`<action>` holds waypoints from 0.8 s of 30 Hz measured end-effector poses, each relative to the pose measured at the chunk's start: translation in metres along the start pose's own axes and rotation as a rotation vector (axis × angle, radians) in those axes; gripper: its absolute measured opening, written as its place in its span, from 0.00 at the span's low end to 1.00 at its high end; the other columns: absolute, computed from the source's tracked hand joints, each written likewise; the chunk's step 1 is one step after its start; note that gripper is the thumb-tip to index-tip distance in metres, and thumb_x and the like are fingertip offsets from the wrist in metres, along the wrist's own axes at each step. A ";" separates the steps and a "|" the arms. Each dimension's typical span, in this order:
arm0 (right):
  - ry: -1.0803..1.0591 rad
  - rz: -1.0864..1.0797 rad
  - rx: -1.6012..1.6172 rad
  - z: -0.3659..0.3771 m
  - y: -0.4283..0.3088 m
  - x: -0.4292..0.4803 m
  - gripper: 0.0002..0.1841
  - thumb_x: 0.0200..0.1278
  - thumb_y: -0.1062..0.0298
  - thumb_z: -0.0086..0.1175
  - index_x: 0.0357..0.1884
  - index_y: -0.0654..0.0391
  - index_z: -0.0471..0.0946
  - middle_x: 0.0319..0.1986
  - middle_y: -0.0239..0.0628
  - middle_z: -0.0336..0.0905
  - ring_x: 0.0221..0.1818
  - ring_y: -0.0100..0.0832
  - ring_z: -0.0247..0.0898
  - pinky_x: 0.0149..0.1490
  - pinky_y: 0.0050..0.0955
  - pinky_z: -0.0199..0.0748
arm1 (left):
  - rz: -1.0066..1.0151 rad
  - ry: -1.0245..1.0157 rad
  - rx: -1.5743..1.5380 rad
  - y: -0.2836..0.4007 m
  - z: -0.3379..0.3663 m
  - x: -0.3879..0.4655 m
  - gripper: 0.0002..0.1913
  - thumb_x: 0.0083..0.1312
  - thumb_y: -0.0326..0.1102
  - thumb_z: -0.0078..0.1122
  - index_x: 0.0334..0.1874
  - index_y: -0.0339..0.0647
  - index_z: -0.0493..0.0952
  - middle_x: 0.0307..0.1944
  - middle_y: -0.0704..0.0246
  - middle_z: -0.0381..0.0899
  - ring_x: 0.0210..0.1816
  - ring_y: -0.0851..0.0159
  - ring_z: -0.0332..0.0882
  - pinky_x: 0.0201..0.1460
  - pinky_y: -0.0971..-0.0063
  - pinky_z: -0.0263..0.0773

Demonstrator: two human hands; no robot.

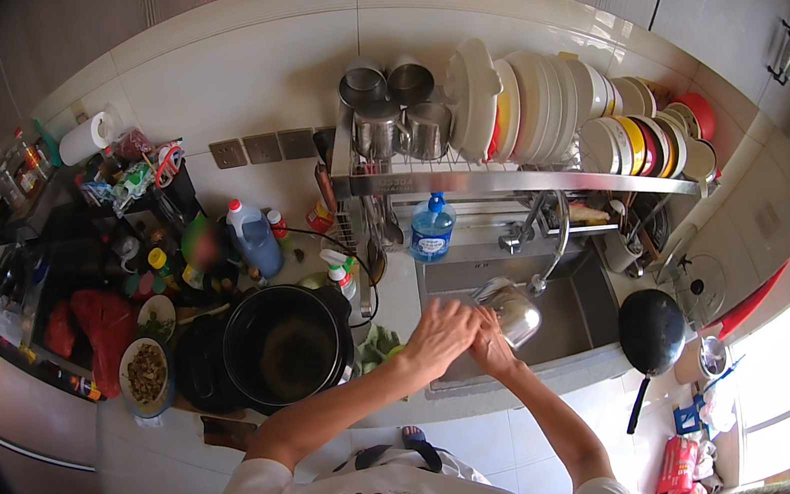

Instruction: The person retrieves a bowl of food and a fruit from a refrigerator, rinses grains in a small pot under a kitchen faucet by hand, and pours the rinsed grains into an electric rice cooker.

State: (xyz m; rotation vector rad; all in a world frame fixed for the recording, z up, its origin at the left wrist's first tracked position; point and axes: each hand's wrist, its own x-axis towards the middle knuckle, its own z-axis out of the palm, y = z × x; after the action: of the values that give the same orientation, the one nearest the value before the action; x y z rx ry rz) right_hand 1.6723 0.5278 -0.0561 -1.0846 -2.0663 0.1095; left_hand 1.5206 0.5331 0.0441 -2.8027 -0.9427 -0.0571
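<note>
Over the near part of the steel sink (pixel 560 318), a shiny metal mug or small pot (pixel 518 314) is tilted, just under the tap. My right hand (pixel 492 343) is beside it with fingers curled, apparently gripping it at its near left side. My left hand (pixel 441 335) reaches across from the left, its fingers bent and meeting the right hand's fingertips. Whether the left fingers also touch the metal vessel is hidden by the overlap. Green leafy vegetable (pixel 379 348) lies on the counter beneath my left forearm.
A large black pot (pixel 288 345) stands left of the sink. The dish rack (pixel 522 180) with plates and steel mugs overhangs the sink, a blue soap bottle (pixel 432 230) below it. A curved tap (pixel 562 238) rises behind. A black pan (pixel 652 332) is at the right edge.
</note>
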 end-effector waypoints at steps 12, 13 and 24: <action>0.013 0.084 0.495 0.001 0.022 0.113 0.11 0.59 0.75 0.47 0.40 0.65 0.60 0.27 0.55 0.72 0.33 0.54 0.72 0.33 0.39 0.66 | -0.162 0.540 0.082 -0.060 -0.057 0.017 0.17 0.49 0.29 0.61 0.43 0.39 0.74 0.58 0.61 0.63 0.63 0.57 0.57 0.65 0.50 0.50; -0.010 0.147 0.552 -0.001 0.017 0.119 0.09 0.60 0.74 0.46 0.39 0.65 0.59 0.25 0.55 0.71 0.32 0.54 0.72 0.33 0.39 0.66 | -0.212 0.512 0.055 -0.063 -0.057 0.014 0.16 0.54 0.31 0.55 0.45 0.35 0.73 0.62 0.61 0.60 0.65 0.58 0.54 0.66 0.52 0.48; -0.225 0.305 0.670 0.047 0.045 0.105 0.20 0.63 0.69 0.47 0.56 0.63 0.61 0.38 0.48 0.75 0.41 0.35 0.72 0.45 0.31 0.68 | -0.340 0.214 -0.167 -0.074 0.044 -0.025 0.24 0.50 0.34 0.61 0.52 0.38 0.71 0.67 0.59 0.51 0.69 0.57 0.46 0.66 0.54 0.45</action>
State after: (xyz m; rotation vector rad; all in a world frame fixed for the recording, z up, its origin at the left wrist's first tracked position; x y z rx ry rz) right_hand 1.6361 0.6454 -0.0439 -0.9690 -1.8143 1.0369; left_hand 1.4551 0.5843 0.0103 -2.6727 -1.4014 -0.4916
